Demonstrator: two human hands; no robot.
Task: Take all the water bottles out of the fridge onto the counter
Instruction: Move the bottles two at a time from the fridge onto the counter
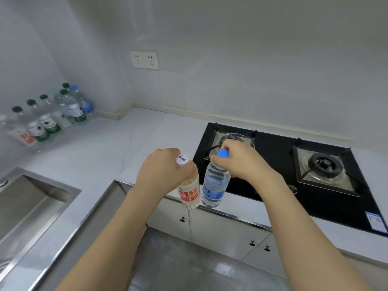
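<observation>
Two held bottles (215,185) — about eight by the wall (45,120).

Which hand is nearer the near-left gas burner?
Right. The right hand, gripping the blue-capped bottle by its neck, sits in front of the near-left burner and overlaps it in view. The left hand, holding the white-capped bottle, is further left, over the counter.

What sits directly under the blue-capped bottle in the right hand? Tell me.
The blue-capped bottle hangs from the right hand, its base over the counter edge by the black stove. Whether it touches the counter cannot be told.
</observation>
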